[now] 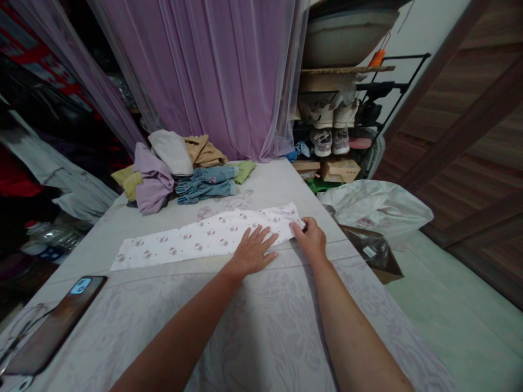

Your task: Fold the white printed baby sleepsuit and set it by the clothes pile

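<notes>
While the left hand [254,251] lies flat on the cloth [204,235], grasping nothing, the right hand [312,239] pinches its 3-o'clock end — clothes [154,179] beyond at 11 o'clock, phone [59,324] at 8 o'clock.

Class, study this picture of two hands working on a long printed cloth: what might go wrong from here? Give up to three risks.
1. The right hand pinches one end of the printed cloth while the left hand lies flat on it; a tug might wrinkle it.
2. That pinched end is near the right edge of the flowered cover, so it might slip over.
3. The phone lies near the left edge and might get knocked off.
</notes>
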`<state>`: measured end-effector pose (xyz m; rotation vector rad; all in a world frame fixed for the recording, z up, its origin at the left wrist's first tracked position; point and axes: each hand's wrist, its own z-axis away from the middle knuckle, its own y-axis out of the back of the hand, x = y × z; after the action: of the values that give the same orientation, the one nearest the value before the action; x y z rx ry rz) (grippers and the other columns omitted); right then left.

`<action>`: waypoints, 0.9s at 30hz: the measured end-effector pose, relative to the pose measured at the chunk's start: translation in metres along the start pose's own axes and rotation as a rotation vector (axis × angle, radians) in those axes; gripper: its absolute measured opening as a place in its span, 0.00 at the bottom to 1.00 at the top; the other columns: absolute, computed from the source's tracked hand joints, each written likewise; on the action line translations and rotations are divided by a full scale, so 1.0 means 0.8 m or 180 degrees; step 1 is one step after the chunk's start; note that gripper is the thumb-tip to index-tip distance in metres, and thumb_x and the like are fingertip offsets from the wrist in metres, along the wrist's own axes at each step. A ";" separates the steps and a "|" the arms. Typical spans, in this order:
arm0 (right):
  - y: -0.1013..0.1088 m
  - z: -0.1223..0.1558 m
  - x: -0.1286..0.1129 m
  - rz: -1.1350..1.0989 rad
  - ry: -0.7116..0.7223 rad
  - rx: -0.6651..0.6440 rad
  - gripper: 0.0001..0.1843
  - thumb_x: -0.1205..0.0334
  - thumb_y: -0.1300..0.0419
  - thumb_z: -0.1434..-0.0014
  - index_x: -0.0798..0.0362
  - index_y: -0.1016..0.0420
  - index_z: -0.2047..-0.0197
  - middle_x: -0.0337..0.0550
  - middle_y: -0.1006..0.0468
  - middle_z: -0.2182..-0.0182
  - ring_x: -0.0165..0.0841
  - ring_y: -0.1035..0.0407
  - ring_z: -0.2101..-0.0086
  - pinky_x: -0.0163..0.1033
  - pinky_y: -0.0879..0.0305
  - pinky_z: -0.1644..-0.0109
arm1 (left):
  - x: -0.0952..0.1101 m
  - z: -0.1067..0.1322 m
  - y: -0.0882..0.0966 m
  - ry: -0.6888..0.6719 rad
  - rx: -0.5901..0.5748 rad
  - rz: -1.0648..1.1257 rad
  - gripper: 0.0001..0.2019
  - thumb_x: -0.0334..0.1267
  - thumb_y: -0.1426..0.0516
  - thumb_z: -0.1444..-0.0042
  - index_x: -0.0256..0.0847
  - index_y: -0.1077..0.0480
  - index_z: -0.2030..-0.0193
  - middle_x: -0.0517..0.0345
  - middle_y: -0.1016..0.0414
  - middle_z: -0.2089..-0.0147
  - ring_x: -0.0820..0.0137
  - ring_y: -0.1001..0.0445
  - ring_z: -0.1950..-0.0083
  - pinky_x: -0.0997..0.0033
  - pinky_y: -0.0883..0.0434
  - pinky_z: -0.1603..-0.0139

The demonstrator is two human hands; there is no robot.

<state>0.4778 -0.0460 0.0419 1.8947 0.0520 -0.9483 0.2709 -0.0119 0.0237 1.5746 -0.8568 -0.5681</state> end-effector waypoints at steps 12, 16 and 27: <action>0.003 0.003 0.013 0.0763 0.0164 0.0030 0.28 0.53 0.43 0.41 0.54 0.32 0.39 0.53 0.21 0.56 0.45 0.29 0.56 0.45 0.38 0.54 | -0.001 -0.001 0.004 0.0030 -0.0156 0.0130 0.25 0.55 0.51 0.35 0.62 0.41 0.32 0.56 0.46 0.26 0.52 0.49 0.26 0.40 0.51 0.30; 0.001 0.007 0.005 0.0482 0.0841 0.0498 0.25 0.58 0.47 0.38 0.56 0.33 0.39 0.58 0.29 0.42 0.46 0.37 0.43 0.51 0.42 0.42 | -0.002 0.000 0.003 -0.0019 -0.0035 0.0148 0.23 0.54 0.49 0.35 0.63 0.39 0.34 0.58 0.44 0.27 0.54 0.48 0.27 0.40 0.51 0.29; -0.035 0.028 -0.008 0.0989 0.1811 -0.0453 0.23 0.61 0.51 0.34 0.52 0.31 0.38 0.52 0.32 0.37 0.42 0.42 0.37 0.54 0.53 0.33 | -0.014 0.029 0.013 0.0276 -0.0040 0.0180 0.24 0.49 0.56 0.32 0.46 0.38 0.33 0.53 0.38 0.30 0.61 0.44 0.28 0.50 0.46 0.29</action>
<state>0.4488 -0.0467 0.0205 1.9133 0.1530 -0.1762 0.2438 -0.0178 0.0284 1.5477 -0.8282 -0.4608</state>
